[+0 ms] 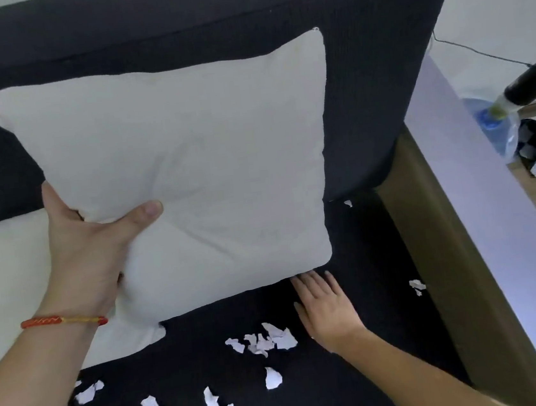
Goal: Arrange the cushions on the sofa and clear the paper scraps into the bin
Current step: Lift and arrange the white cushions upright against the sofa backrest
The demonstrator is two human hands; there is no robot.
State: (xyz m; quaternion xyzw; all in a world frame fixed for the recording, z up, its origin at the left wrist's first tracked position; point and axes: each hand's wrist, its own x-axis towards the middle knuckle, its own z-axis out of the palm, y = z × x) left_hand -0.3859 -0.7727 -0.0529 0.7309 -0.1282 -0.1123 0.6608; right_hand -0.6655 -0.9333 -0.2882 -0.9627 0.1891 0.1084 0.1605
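A white square cushion (189,165) stands tilted against the dark sofa backrest (172,20). My left hand (87,243) grips its left edge, thumb across the front and fingers behind. My right hand (325,309) lies flat with straight fingers on the dark seat (373,257), fingertips at the cushion's lower right corner. A second white cushion (6,292) lies on the seat at the left, partly under the first. Several torn white paper scraps (265,336) are scattered over the seat in front, with a couple more scraps (417,286) by the right edge.
A wooden sofa arm with a pale top (481,212) runs along the right. Beyond it stand a blue-capped water bottle with a black pump (515,98), a black container (535,139) and a trailing cable (476,52) on the floor.
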